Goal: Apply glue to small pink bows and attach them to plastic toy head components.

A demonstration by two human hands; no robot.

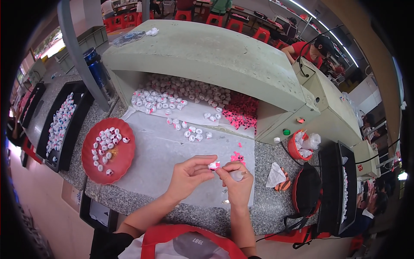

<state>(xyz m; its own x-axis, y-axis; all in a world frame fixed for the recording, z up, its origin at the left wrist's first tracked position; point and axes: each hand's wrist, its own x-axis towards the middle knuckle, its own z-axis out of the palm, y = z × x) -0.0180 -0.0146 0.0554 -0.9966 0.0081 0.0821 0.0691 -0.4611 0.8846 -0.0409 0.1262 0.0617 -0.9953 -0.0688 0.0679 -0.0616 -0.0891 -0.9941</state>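
Between the fingertips of my left hand (189, 176) is a small white plastic figure piece (212, 165) with a pink patch on it. My right hand (238, 185) meets it from the other side, thumb and finger pinched at the pink part. A small translucent bottle (237, 175) is tucked in that same hand. Both hands are over a pale sheet (159, 172) on the worktop. Just beyond the right hand lie loose pink pieces (237, 158). Further off, several white pieces (194, 134) are scattered on the sheet.
A grey box-like housing (207, 47) stands ahead, with heaps of white and pink pieces under it. Left are a red scalloped dish (88, 149) and a black tray (79, 112). Right are a red cup (295, 146), crumpled tissue (275, 175) and another black tray (351, 190).
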